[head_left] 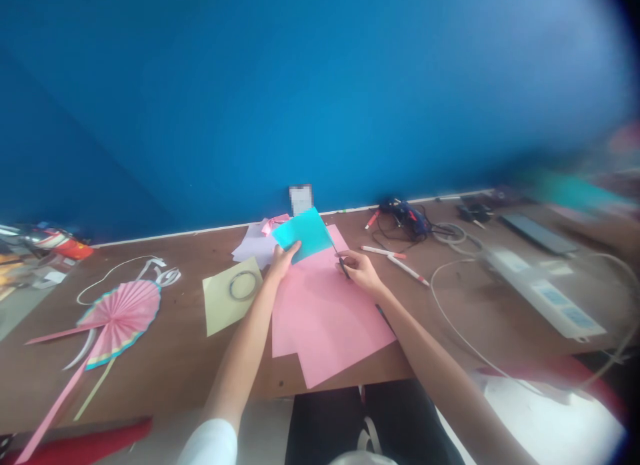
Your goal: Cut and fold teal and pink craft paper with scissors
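Note:
My left hand [285,258] pinches the lower left part of a turquoise sheet of paper [307,232], its thumb on top. In my right hand [359,268] is a pair of dark scissors [343,265], with the blades at the right edge of the turquoise sheet. Whether the blades are apart is too small to tell. Under both hands lies pink paper [333,318], more than one sheet, reaching the table's front edge. A pale yellow sheet [220,305] with a ring-shaped thin coil [243,285] on it is left of my left hand.
A pink pleated paper fan [125,312] lies at the left. Lilac paper [250,244] sits behind my left hand. White markers [407,270], a tangle of dark cable [407,218], a white power strip [545,295] and a phone-like slab [537,234] are on the right. A blue wall [320,105] stands behind.

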Demonstrator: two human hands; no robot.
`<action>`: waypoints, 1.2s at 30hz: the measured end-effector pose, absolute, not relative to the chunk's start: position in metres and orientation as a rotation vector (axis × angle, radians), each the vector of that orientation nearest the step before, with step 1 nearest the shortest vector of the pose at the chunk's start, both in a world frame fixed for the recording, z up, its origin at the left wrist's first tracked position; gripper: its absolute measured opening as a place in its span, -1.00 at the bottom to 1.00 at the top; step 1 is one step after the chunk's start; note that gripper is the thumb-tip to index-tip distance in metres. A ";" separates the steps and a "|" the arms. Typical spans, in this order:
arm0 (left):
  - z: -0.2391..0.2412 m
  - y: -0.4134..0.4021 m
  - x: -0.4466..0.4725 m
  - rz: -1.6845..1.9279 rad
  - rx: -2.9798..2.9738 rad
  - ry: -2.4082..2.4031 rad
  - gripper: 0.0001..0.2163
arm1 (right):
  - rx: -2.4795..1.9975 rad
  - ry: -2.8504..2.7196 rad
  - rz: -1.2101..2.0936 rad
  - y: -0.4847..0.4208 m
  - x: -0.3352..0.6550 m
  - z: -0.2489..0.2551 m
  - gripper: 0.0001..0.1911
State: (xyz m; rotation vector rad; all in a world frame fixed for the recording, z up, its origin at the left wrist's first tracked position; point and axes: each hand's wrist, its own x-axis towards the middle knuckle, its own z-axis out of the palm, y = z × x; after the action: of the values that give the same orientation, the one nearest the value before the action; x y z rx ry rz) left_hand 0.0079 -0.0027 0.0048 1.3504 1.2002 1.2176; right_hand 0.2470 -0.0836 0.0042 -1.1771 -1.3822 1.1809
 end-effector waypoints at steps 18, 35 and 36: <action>0.001 0.001 0.007 1.231 1.279 1.274 -0.52 | -1.176 -1.368 1.146 -0.081 0.248 -0.001 -0.57; 0.009 -0.005 0.009 1.184 1.305 1.272 -0.52 | -1.150 -1.360 1.168 -0.080 0.248 0.000 -0.53; 0.010 -0.005 0.009 1.187 1.310 1.257 -0.52 | -1.149 -1.363 1.172 -0.081 0.247 0.000 -0.53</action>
State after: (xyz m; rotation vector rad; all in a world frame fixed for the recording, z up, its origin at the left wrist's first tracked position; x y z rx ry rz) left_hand 0.0092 -0.0047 0.0097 1.3096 1.2568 1.1868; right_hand 0.2475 -0.0806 0.0004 -1.1494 -1.3626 1.1716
